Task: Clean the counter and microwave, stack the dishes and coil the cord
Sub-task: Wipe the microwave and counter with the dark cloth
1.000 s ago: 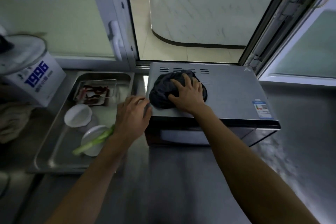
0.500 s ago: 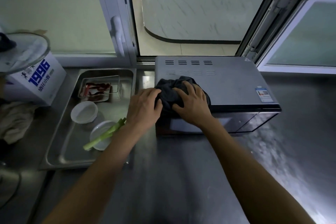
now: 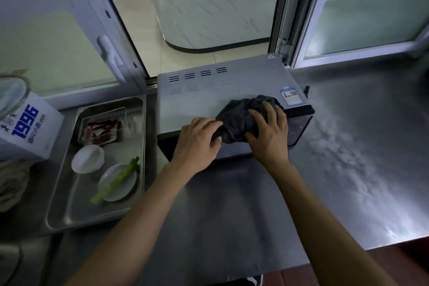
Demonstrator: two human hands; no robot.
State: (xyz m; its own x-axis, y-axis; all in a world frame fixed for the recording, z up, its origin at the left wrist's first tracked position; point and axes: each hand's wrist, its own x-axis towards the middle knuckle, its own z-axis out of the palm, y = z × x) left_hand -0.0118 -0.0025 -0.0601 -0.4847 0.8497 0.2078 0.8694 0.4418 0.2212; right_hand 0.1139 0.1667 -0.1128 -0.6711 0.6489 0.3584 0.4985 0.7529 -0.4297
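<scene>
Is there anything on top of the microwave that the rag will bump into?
Nothing visible. The dark rag under the right hand has bare microwave top around it; only a flat sticker lies beside it.

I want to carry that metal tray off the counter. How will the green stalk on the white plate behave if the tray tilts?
The green stalk overhangs the white plate, so it would probably slide off. It looks light and long, likelier to skid than roll. The plate may also slip in the metal tray.

Dark crumpled cloth [image 3: 243, 121] bunched under right hand [image 3: 269, 132], left hand [image 3: 197, 139] at its edge, atop grey microwave [image 3: 209, 97], front-right.
</scene>
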